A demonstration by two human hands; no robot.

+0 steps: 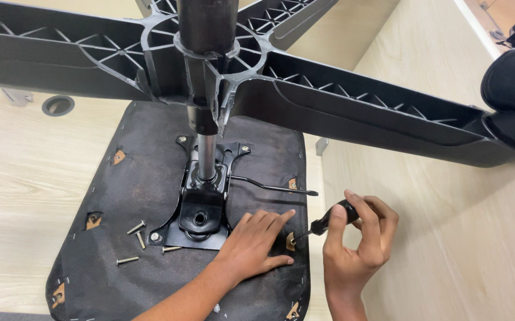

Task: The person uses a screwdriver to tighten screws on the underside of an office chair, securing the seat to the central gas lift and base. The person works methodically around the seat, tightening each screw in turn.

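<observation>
- Driving: right hand (358,238) closed around a black-handled screwdriver (329,221), shaft slanting down-left into a mounting hole (291,241) at the seat underside's (121,190) right edge.
- Left hand (256,241) open, flat, empty, just left of the hole.

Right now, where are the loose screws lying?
In the head view, the loose screws lie on the black seat underside, lower left of the metal mounting plate, left of the left hand.
</observation>
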